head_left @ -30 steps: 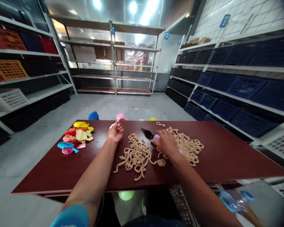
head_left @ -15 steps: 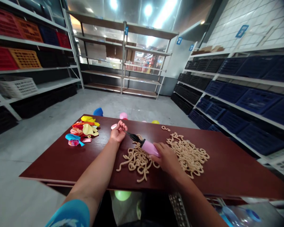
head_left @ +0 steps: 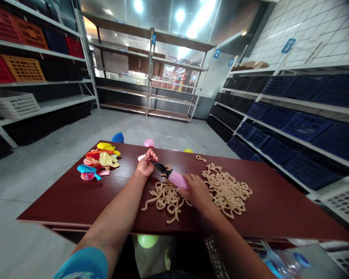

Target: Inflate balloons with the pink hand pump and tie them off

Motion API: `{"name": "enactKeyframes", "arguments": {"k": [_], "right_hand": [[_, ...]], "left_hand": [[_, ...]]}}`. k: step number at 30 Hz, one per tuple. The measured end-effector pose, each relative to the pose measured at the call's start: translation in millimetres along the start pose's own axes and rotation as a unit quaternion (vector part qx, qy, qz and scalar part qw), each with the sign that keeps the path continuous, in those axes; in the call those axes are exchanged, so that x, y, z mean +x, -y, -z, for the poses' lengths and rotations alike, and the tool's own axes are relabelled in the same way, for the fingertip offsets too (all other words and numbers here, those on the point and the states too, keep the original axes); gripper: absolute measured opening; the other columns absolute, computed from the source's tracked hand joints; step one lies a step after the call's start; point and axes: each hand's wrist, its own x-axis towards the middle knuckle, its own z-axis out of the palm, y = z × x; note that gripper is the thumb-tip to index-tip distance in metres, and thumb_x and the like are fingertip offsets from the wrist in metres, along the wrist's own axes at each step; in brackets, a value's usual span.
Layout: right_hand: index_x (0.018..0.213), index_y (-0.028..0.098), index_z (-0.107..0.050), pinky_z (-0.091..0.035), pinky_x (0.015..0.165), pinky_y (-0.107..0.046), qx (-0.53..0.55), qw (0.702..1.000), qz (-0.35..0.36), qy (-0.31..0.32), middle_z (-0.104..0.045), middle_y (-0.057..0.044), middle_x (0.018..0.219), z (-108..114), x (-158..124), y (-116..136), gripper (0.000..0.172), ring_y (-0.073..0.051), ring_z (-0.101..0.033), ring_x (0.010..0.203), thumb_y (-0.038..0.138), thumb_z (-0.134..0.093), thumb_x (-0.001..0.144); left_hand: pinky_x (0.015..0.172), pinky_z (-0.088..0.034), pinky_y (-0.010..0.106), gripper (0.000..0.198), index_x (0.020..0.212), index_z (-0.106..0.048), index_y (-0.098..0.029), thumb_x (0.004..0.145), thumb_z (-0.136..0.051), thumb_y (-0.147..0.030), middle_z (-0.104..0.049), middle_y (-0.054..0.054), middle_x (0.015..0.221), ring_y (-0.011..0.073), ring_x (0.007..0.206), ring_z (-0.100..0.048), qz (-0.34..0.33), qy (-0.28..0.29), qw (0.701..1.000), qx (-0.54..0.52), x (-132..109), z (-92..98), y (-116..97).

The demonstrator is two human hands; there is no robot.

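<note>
Shifted leftward, the pink pump (head_left: 178, 180) sits gripped by the right hand (head_left: 196, 190), apparently angled so its nozzle (head_left: 161, 168) meets the pale balloon (head_left: 141, 157) pinched in the left hand (head_left: 147, 164).

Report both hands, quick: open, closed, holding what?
Left hand: fingers curled closed on a small pale item, likely a balloon.
Right hand: closed around a pink pump.

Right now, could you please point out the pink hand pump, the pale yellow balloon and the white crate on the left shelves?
Pink hand pump (head_left: 177, 179): head view, on its pink body.
Pale yellow balloon (head_left: 105, 159): head view, on its flat, wide part.
White crate (head_left: 21, 105): head view, on its openwork side.
</note>
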Motion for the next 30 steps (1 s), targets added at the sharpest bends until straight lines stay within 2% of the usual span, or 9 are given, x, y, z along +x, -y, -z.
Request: {"name": "enactKeyframes", "arguments": {"k": [8,15,18,22,24,26,28,30], "right_hand": [[0.108,0.022,-0.051,-0.034,0.077,-0.031,-0.023,1.0,0.011,0.008,-0.056,-0.006,0.098,1,16,8,0.038,-0.021,-0.048,0.089,0.043,-0.06,0.077],[0.107,0.024,-0.054,-0.035,0.077,-0.03,-0.021,0.999,0.033,0.013,-0.057,-0.006,0.098,-4,51,10,0.041,-0.021,-0.05,0.09,0.046,-0.063,0.073],[0.114,0.027,-0.051,-0.036,0.077,-0.029,0.003,0.999,0.04,0.022,-0.058,-0.005,0.1,-15,63,1,0.047,-0.021,-0.051,0.091,0.048,-0.062,0.073],[0.124,0.033,-0.044,-0.036,0.078,-0.03,0.048,0.998,0.018,0.022,-0.06,-0.003,0.103,-31,67,-15,0.053,-0.02,-0.054,0.092,0.052,-0.058,0.076],[0.126,0.035,-0.042,-0.035,0.08,-0.03,0.063,0.998,0.01,0.019,-0.059,-0.002,0.106,-34,66,-20,0.056,-0.02,-0.054,0.094,0.054,-0.058,0.076],[0.128,0.036,-0.039,-0.035,0.081,-0.031,0.071,0.997,0.002,0.018,-0.058,-0.004,0.109,-35,65,-21,0.061,-0.02,-0.053,0.096,0.055,-0.058,0.074],[0.13,0.032,-0.037,-0.034,0.082,-0.032,0.075,0.997,-0.003,0.015,-0.056,-0.006,0.111,-35,64,-21,0.066,-0.021,-0.052,0.098,0.056,-0.06,0.073],[0.127,0.029,-0.04,-0.033,0.082,-0.033,0.076,0.997,-0.007,0.006,-0.056,-0.007,0.11,-35,64,-20,0.065,-0.022,-0.051,0.098,0.055,-0.061,0.072]], "left_hand": [[0.059,-0.049,0.027,0.013,0.087,-0.058,-0.014,0.08,-0.05,-0.006,-0.057,0.002,0.068,0.0106,0.058,-0.056,0.0,-0.034,0.999,0.025,-1,-3.0,8],[0.059,-0.048,0.028,0.009,0.084,-0.058,-0.013,0.082,-0.05,-0.012,-0.053,0.0,0.061,0.0108,0.057,-0.055,-0.014,-0.031,0.999,-0.013,5,3.7,-1],[0.061,-0.049,0.032,0.013,0.076,-0.057,-0.013,0.084,-0.048,-0.018,-0.047,-0.002,0.053,0.0134,0.058,-0.056,-0.028,-0.035,0.999,-0.022,6,5.1,-7],[0.071,-0.05,0.04,0.03,0.058,-0.048,-0.015,0.084,-0.048,-0.03,-0.042,-0.001,0.048,0.0188,0.068,-0.06,-0.022,-0.03,0.999,0.0,3,1.8,-11],[0.073,-0.05,0.042,0.041,0.051,-0.04,-0.016,0.083,-0.049,-0.04,-0.05,0.002,0.053,0.02,0.071,-0.06,-0.016,-0.028,0.999,0.016,0,-1.0,-12],[0.071,-0.051,0.041,0.049,0.047,-0.032,-0.015,0.08,-0.049,-0.047,-0.059,0.006,0.067,0.0205,0.073,-0.061,-0.013,-0.035,0.999,0.032,-2,-2.9,-13],[0.068,-0.051,0.037,0.053,0.045,-0.027,-0.015,0.08,-0.049,-0.047,-0.063,0.009,0.079,0.0205,0.076,-0.062,-0.016,-0.048,0.998,0.045,-2,-3.2,-13],[0.065,-0.051,0.034,0.052,0.046,-0.025,-0.015,0.083,-0.045,-0.045,-0.064,0.009,0.079,0.0189,0.074,-0.062,-0.029,-0.07,0.996,0.054,-1,-2.3,-11]]}}
